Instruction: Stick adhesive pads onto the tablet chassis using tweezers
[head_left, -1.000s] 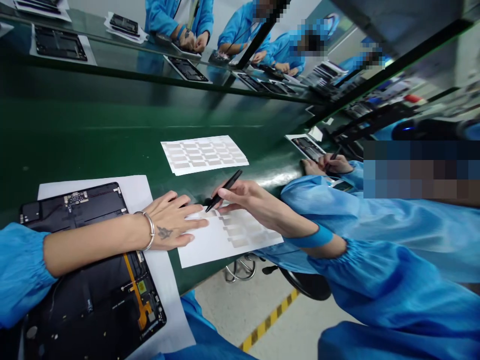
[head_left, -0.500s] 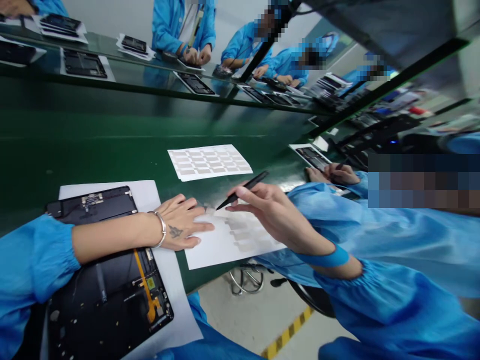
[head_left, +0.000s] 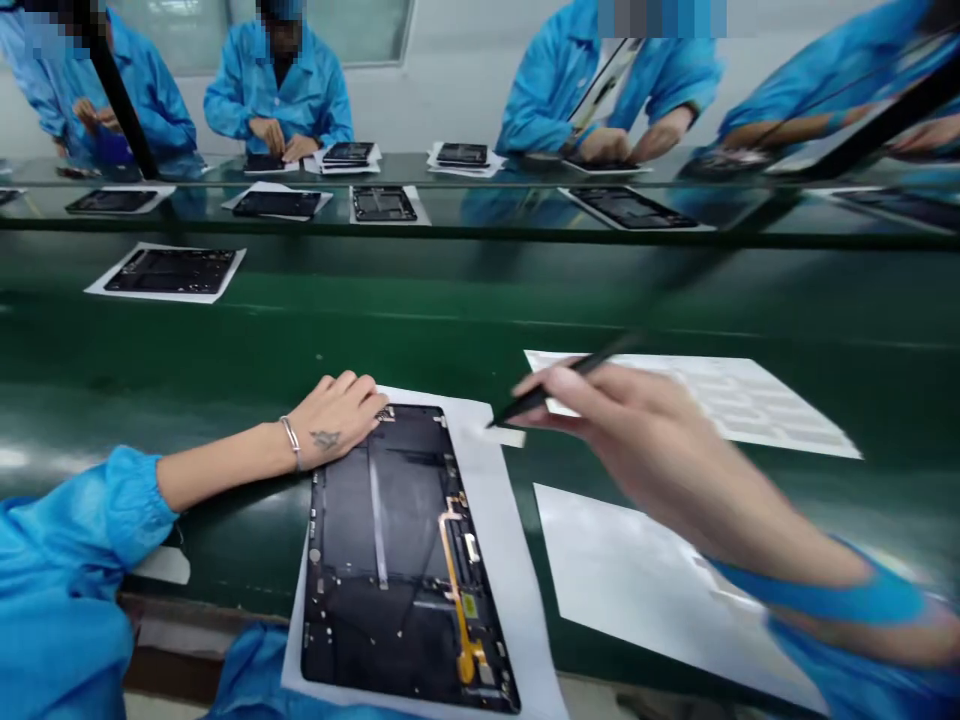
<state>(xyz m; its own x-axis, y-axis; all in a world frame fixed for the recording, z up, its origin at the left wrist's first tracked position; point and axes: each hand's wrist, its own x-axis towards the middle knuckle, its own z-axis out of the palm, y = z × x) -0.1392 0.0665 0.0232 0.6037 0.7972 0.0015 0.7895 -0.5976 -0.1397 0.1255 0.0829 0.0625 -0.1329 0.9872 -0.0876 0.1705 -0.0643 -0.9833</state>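
Note:
An opened black tablet housing [head_left: 405,620] lies on a white sheet [head_left: 491,480] in front of me, its ribbon cables and small parts facing up. My left hand [head_left: 341,420] is closed over its upper left corner, with the thumb hidden. Pinched like a pen in my right hand [head_left: 637,430] are black tweezers [head_left: 529,400], pointing down and left. At their tip is a small pale strip [head_left: 511,437], over the right edge of the white sheet, apart from the housing.
Label sheets lie on the right, one farther back [head_left: 780,400] and one nearer [head_left: 637,590]. Another tablet housing [head_left: 172,272] lies at the left. Beyond a raised ledge [head_left: 487,237] with more housings, several people in blue work. A dark post [head_left: 124,100] stands at the back left.
My view has swung left. My left hand has moved from the label sheet to the housing's corner. My right hand has carried the tweezers and pale strip from the sheet towards the housing.

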